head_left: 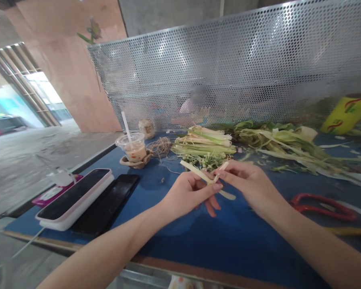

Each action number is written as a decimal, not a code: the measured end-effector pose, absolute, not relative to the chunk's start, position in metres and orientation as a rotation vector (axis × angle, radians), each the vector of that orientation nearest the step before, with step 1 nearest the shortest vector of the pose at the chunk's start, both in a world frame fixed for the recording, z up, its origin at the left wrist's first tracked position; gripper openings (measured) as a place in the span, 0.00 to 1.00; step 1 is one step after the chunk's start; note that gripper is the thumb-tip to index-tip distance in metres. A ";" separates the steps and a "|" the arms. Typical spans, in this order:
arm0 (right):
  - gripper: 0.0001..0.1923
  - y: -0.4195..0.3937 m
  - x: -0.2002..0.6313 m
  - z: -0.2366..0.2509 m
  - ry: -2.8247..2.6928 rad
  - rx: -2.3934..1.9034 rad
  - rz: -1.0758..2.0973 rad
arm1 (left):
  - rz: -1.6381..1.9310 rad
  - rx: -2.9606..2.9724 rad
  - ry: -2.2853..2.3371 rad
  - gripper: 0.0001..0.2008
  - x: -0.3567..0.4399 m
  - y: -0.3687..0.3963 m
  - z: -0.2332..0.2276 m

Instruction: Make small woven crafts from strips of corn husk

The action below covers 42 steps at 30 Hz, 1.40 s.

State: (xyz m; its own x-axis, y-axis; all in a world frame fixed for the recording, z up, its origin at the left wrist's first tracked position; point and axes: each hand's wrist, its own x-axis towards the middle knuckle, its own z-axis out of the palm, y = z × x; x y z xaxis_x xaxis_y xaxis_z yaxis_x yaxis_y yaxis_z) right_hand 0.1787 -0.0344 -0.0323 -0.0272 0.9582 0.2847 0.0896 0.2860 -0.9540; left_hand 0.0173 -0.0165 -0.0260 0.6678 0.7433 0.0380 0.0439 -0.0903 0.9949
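Observation:
Between my two hands are pale, flat strips of plant leaf (198,171), crossed over each other. My left hand (189,192) pinches them where they cross, thumb on top and the other fingers curled beneath. With thumb and fingertips, my right hand (243,180) grips a short upright end of a strip. Just beyond the hands lie small green sprigs (212,160) and a stack of pale green leaf pieces (203,140). A larger heap of loose leaves, which look like corn husks (273,140), spreads behind my right hand.
At left on the blue table (180,249) are a black phone (108,204), a white-cased device (75,198) and a purple box (57,190). An iced drink cup (134,148) stands near tangled twine (161,147). Red-handled scissors (325,206) and a yellow roll (347,114) are right. A perforated metal panel (228,60) rises behind.

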 end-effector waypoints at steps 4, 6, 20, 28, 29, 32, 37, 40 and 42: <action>0.09 -0.037 0.177 -0.034 -1.297 -0.957 1.011 | 0.650 1.567 0.648 0.12 0.018 -0.018 -0.024; 0.10 -0.038 0.177 -0.035 -1.238 -0.940 0.998 | 0.625 1.543 0.633 0.13 0.018 -0.019 -0.024; 0.10 -0.038 0.172 -0.037 -1.247 -0.837 1.395 | 0.740 1.425 0.418 0.33 0.010 -0.020 -0.022; 0.08 -0.040 0.166 -0.036 -1.413 -0.875 1.409 | 0.577 1.501 0.500 0.34 0.011 -0.022 -0.025; 0.09 -0.039 0.167 -0.036 -1.383 -0.923 1.351 | 0.566 1.507 0.504 0.33 0.011 -0.022 -0.025; 0.11 -0.036 0.167 -0.039 -1.266 -1.024 1.229 | 0.520 1.506 0.542 0.29 0.012 -0.023 -0.024; 0.13 -0.034 0.167 -0.046 -1.211 -1.044 1.188 | 0.474 1.480 0.533 0.25 0.015 -0.027 -0.025; 0.13 -0.034 0.170 -0.046 -1.255 -1.019 1.166 | 0.459 1.480 0.508 0.23 0.015 -0.027 -0.028; 0.13 -0.033 0.173 -0.045 -1.350 -1.047 1.159 | 0.437 1.503 0.524 0.23 0.014 -0.026 -0.030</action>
